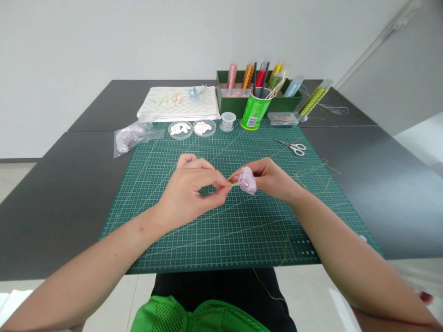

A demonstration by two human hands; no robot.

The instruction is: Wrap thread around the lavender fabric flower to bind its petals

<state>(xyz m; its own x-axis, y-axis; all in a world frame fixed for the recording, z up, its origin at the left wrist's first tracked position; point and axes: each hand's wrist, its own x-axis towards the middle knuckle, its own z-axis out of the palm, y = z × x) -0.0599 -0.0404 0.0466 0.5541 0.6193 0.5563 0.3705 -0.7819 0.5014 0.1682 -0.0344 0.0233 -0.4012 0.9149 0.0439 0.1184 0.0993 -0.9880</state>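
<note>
Ruffled pale lilac flower [247,180], yellow-green stem [235,184] pinched by left fingers [220,180]; right fingers [259,166] partly hidden, grip unclear

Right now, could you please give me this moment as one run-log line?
left hand: pinching stem | right hand: behind flower, grip partly hidden | scissors: on mat, apart from both hands

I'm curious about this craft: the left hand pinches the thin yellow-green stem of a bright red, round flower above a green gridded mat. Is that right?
Not quite: the head view shows the round flower is pale lilac, not bright red. The left hand does pinch its thin yellow-green stem above the green gridded mat.
</note>
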